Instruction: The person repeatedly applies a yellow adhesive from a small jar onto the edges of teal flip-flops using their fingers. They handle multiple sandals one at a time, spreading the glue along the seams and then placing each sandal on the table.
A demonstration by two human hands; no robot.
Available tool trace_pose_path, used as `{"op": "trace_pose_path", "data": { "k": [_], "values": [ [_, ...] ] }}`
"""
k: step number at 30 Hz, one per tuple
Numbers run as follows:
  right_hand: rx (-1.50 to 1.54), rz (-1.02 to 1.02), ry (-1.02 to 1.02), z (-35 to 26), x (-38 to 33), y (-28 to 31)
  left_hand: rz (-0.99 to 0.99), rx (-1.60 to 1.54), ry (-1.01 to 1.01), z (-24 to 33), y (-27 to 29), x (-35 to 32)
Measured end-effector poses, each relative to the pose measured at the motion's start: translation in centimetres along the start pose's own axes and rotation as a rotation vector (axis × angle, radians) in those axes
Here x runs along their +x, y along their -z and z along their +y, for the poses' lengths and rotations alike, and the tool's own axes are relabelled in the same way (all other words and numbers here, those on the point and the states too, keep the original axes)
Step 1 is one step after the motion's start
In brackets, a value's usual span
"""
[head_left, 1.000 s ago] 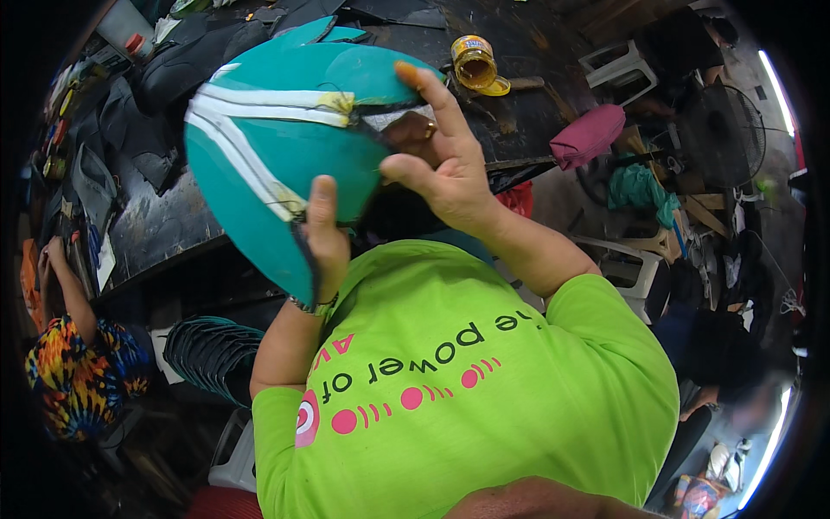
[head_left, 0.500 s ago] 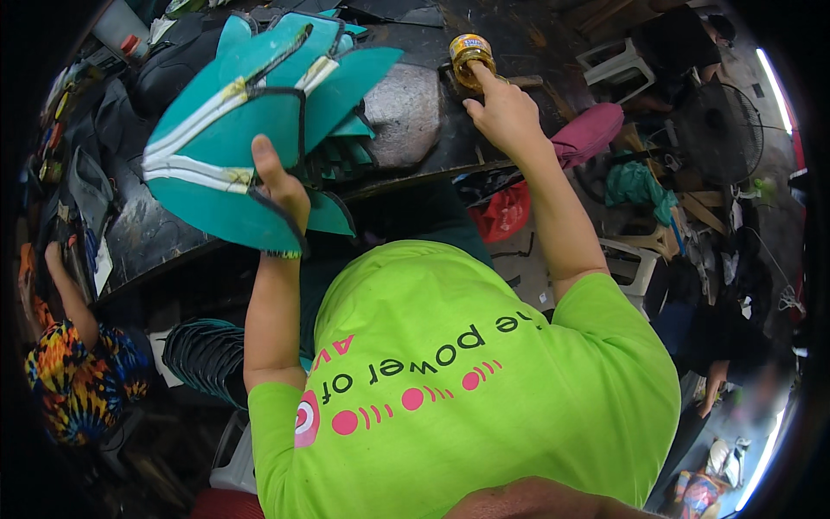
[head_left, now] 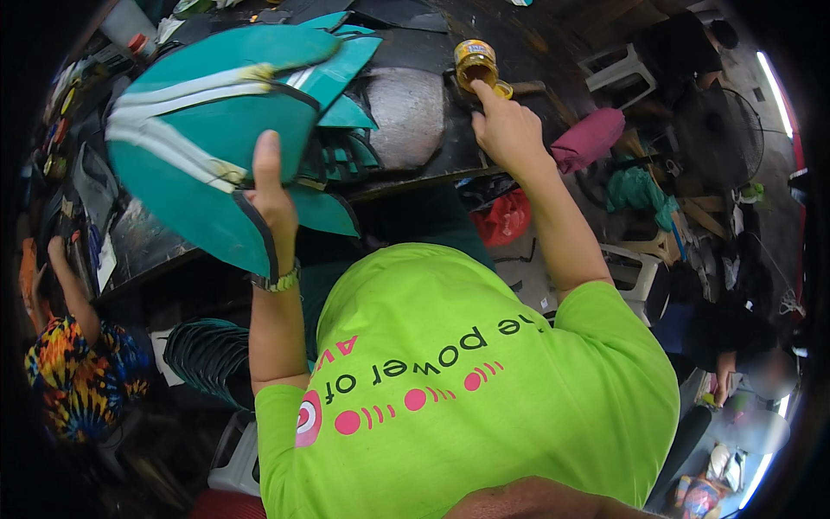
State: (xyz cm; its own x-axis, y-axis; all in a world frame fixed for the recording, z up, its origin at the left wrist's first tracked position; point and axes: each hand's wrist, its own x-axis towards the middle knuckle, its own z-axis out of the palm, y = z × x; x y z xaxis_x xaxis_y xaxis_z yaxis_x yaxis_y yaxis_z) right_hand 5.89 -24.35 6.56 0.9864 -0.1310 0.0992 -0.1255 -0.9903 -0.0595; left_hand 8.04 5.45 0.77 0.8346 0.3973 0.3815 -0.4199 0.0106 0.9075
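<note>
My left hand (head_left: 270, 195) grips a large teal shoe-upper piece with white stripes (head_left: 199, 130) by its lower edge and holds it up over the left of the dark workbench (head_left: 156, 242). My right hand (head_left: 506, 130) reaches far across the bench, fingers bunched, index finger touching a small yellow jar (head_left: 474, 65) and its lid (head_left: 501, 89). Whether that hand holds anything is hidden. A watch sits on my left wrist (head_left: 278, 281).
More teal cut pieces (head_left: 346, 112) and a grey rounded slab (head_left: 406, 117) lie on the bench. A person in a colourful shirt (head_left: 78, 381) works at the left. A stack of dark pieces (head_left: 207, 355), red bag (head_left: 506, 216), pink cloth (head_left: 588, 138) and white stool (head_left: 635, 277) surround me.
My right hand let go of the teal piece and reached to the yellow jar. My left hand alone now holds the piece, swung out to the left.
</note>
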Motion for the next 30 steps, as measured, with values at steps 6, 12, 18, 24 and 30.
{"op": "trace_pose_path", "data": {
  "k": [6,12,18,24,30],
  "values": [
    [0.581,0.237,0.322,-2.3,-2.0,3.7,-0.174,-0.580,0.351,2.0,-1.0,-3.7],
    [1.001,0.260,0.601,-7.5,-3.7,3.1,-0.285,-0.609,0.381,2.8,-1.5,-5.0],
    [0.844,0.213,0.590,-9.2,-3.2,-0.1,-0.477,-0.643,0.465,3.6,-0.9,-5.4],
    [0.742,0.231,0.666,-8.6,-3.0,0.1,-0.455,-0.708,0.568,4.4,-1.0,-5.0],
    [0.776,0.203,0.711,-7.4,-2.6,0.7,-0.500,-0.755,0.677,5.3,-0.5,-4.3]
  ]
}}
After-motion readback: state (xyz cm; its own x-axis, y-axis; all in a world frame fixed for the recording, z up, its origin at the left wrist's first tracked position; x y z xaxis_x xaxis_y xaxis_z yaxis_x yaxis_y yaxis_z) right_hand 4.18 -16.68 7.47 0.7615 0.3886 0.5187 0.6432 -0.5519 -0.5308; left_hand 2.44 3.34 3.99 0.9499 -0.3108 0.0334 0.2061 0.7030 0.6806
